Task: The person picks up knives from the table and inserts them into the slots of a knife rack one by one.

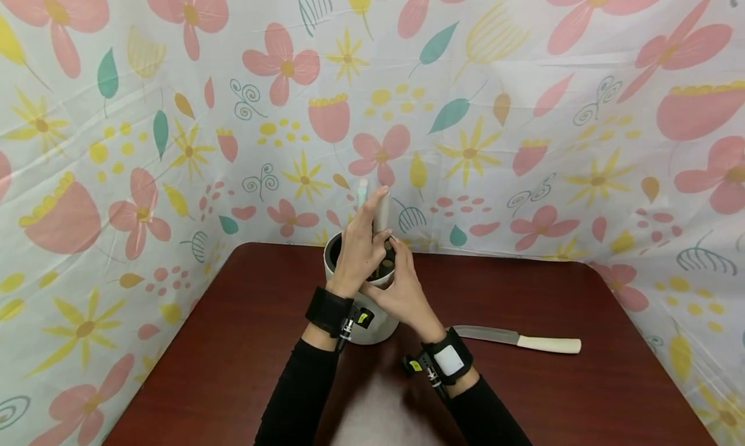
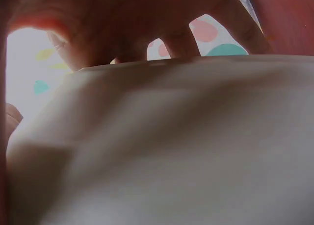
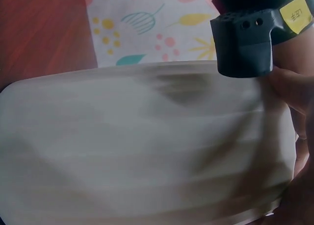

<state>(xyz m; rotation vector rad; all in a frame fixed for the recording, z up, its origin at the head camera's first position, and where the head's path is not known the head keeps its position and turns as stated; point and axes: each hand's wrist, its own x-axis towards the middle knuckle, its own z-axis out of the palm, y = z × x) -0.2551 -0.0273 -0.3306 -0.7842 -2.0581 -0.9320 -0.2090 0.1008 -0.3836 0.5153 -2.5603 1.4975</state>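
Long black sleeves (image 1: 299,388) fill the bottom centre of the frame, leading up to my hands at the round white container with a dark interior (image 1: 375,331), which stands upright near the middle. My left hand (image 1: 359,249) is over its mouth, index finger extended beside a slim white upright handle (image 1: 381,218); whether I pinch that handle I cannot tell. My right hand (image 1: 407,291) curves at the rim, thumb and fingers apart; whether anything is clamped between them is hidden. Sideways pressure on the rim could, I judge, tip or slide the container over the dark red-brown table (image 1: 244,342); and if that handle ends in a blade, my crowded fingers could get nicked. Swinging my right forearm might knock the cream-handled metal knife (image 1: 524,340), right of centre. Counting: two hands, one container, one white handle, one pale mint upright stick (image 1: 362,192), one knife.
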